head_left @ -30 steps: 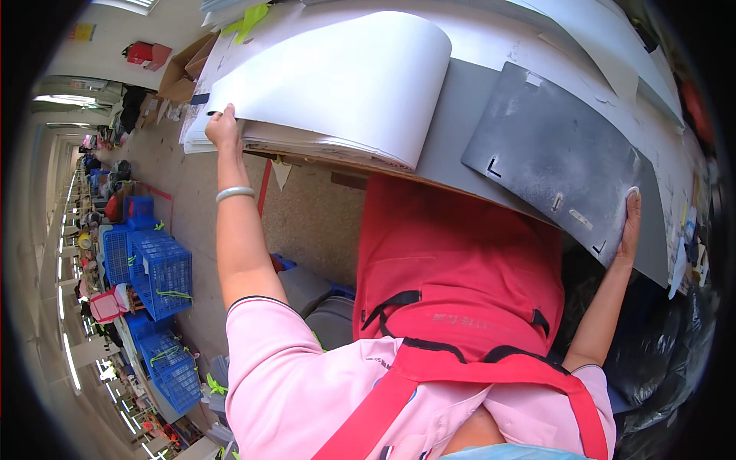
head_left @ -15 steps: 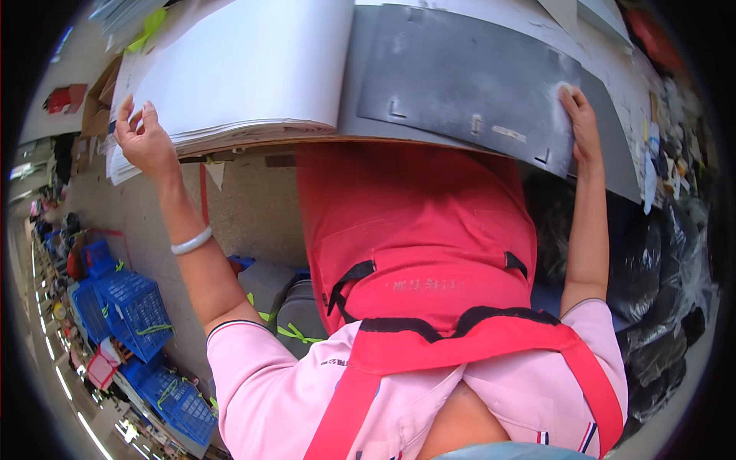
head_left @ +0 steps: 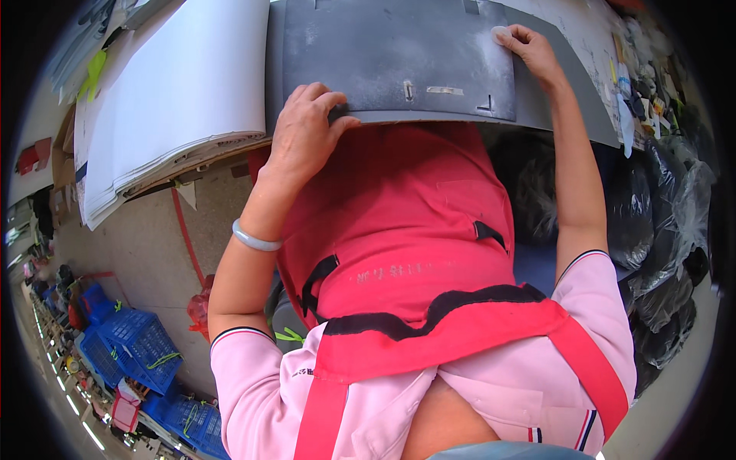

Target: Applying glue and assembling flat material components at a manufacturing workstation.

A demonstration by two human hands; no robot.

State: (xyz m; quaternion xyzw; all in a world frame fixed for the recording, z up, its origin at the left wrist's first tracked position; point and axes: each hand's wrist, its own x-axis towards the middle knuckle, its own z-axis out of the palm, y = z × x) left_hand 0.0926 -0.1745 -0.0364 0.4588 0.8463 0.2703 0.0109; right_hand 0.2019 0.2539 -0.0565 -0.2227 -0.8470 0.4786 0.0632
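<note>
A dark grey template board [head_left: 383, 57] with small slots and white dusty smears lies on a larger grey sheet [head_left: 548, 107] at the table's near edge. My left hand [head_left: 303, 134] is closed at the board's near left corner, fingers bent over it and thumb by the front edge. How far the thumb reaches under is hidden. My right hand [head_left: 533, 54] pinches a small round white piece [head_left: 503, 34], chalk by its look, against the board near its right edge. Left of the board, a thick stack of white sheets [head_left: 184, 84] curves over the table.
Dark and clear plastic bags [head_left: 636, 222] stand below the table at right. Blue plastic crates [head_left: 142, 337] stand on the floor at left, near a red bag [head_left: 201, 307]. Scraps [head_left: 652, 100] clutter the far right. My red apron [head_left: 399, 199] touches the table edge.
My left hand has moved right from the white stack's edge to the board's near left corner. My right hand has slid up along the board's right side. The view has shifted right.
</note>
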